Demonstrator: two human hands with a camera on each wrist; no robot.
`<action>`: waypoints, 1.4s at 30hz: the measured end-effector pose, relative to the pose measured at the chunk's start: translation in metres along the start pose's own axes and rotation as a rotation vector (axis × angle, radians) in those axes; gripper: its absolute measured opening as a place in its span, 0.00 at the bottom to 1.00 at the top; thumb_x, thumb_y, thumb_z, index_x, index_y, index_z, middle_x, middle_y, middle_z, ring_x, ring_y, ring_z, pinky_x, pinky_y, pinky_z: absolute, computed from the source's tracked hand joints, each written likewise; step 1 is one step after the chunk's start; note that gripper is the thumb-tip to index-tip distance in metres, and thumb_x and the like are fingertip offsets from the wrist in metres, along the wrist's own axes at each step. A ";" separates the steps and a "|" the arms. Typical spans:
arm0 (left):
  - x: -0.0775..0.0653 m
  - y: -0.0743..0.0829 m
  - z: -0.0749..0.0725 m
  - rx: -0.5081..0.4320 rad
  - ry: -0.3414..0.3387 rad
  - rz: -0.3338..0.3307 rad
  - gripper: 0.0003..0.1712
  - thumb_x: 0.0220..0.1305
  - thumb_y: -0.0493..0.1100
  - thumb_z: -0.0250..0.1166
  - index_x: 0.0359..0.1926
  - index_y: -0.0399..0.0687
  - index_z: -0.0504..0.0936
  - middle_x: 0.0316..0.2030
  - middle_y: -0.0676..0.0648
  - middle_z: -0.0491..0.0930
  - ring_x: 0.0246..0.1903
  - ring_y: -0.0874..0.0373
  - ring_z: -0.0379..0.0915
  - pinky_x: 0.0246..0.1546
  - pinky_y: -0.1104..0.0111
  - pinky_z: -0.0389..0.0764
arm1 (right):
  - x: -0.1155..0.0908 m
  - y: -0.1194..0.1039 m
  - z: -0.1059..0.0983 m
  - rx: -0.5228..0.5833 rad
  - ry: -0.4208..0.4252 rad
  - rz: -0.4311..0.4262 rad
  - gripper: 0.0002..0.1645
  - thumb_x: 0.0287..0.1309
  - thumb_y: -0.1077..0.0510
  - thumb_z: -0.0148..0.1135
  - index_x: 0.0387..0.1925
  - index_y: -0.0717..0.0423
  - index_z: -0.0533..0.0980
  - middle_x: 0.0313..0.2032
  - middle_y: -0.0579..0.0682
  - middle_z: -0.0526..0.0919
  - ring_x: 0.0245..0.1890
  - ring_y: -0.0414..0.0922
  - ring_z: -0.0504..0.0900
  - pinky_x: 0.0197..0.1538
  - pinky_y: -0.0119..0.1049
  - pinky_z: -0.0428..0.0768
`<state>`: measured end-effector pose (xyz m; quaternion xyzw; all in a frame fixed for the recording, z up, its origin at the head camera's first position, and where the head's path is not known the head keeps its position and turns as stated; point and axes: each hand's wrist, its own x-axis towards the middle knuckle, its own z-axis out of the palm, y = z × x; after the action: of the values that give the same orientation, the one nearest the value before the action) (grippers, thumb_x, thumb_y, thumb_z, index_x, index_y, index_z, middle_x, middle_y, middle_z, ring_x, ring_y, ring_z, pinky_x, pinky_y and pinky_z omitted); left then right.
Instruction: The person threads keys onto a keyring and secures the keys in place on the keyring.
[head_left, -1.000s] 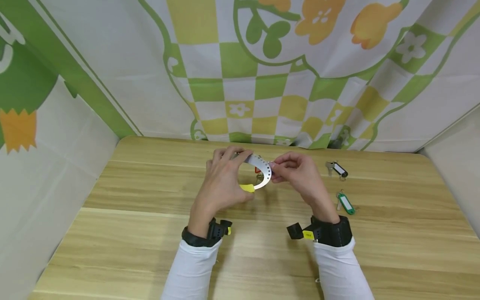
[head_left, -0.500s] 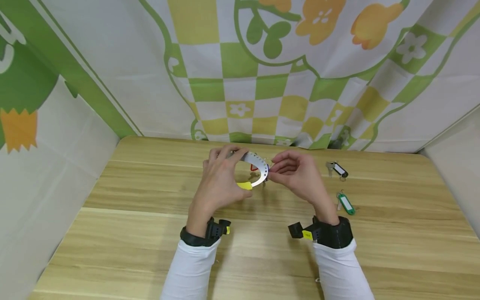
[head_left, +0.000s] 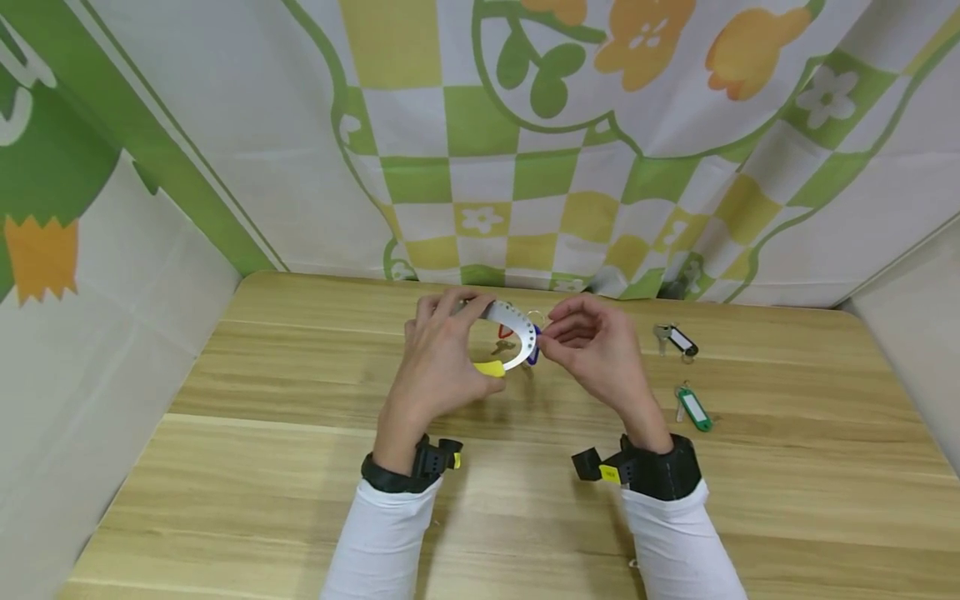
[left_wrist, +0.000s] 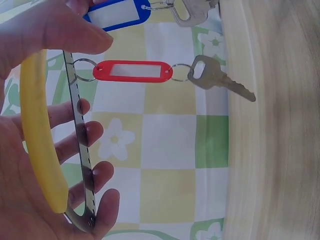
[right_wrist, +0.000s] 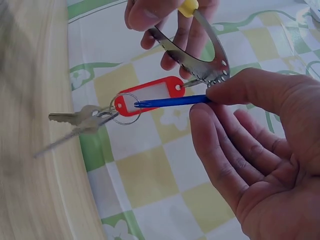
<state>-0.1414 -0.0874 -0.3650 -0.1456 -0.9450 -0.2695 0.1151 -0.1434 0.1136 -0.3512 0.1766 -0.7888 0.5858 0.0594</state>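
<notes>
My left hand (head_left: 438,350) holds a key holder, a curved metal band (head_left: 519,323) with a row of holes and a yellow handle (left_wrist: 42,135). A red key tag (left_wrist: 132,71) hangs from the band by a ring, with a key (left_wrist: 217,79) on its other end. With thumb and fingertip, my right hand (head_left: 596,346) pinches one end of a blue key tag (right_wrist: 172,102) right beside the perforated band. A key hangs from that tag's far ring. My fingers hide whether the blue tag's near end is joined to the band.
To the right on the wooden table (head_left: 300,483) lie a black key tag (head_left: 682,340) with a key and a green key tag (head_left: 696,410) with a key. A patterned curtain (head_left: 480,179) hangs along the table's back edge.
The key holder has shifted slightly left with my left hand. My right hand has turned a little at the band, and the blue tag shows more clearly below its fingertips.
</notes>
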 end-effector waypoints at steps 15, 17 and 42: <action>0.000 0.000 0.000 -0.087 0.000 -0.022 0.52 0.28 0.57 0.75 0.61 0.55 0.70 0.57 0.53 0.65 0.54 0.48 0.57 0.45 0.54 0.64 | 0.000 0.001 0.010 0.021 0.086 -0.081 0.14 0.44 0.70 0.63 0.37 0.65 0.74 0.27 0.58 0.80 0.28 0.52 0.80 0.34 0.40 0.77; 0.000 0.000 -0.001 -0.106 -0.004 -0.027 0.51 0.29 0.57 0.75 0.61 0.54 0.69 0.57 0.53 0.65 0.54 0.48 0.58 0.45 0.54 0.64 | 0.001 0.009 0.012 0.004 0.100 -0.125 0.14 0.45 0.69 0.63 0.37 0.64 0.74 0.27 0.57 0.80 0.27 0.51 0.80 0.34 0.39 0.77; 0.000 0.001 0.001 -0.124 -0.014 -0.015 0.52 0.28 0.57 0.75 0.61 0.56 0.69 0.56 0.54 0.65 0.53 0.49 0.59 0.46 0.56 0.63 | 0.007 0.030 0.009 0.189 -0.014 0.029 0.10 0.56 0.62 0.59 0.39 0.65 0.74 0.34 0.59 0.77 0.33 0.51 0.79 0.38 0.42 0.77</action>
<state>-0.1417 -0.0862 -0.3653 -0.1474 -0.9283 -0.3272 0.0973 -0.1593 0.1114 -0.3789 0.1740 -0.7329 0.6571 0.0287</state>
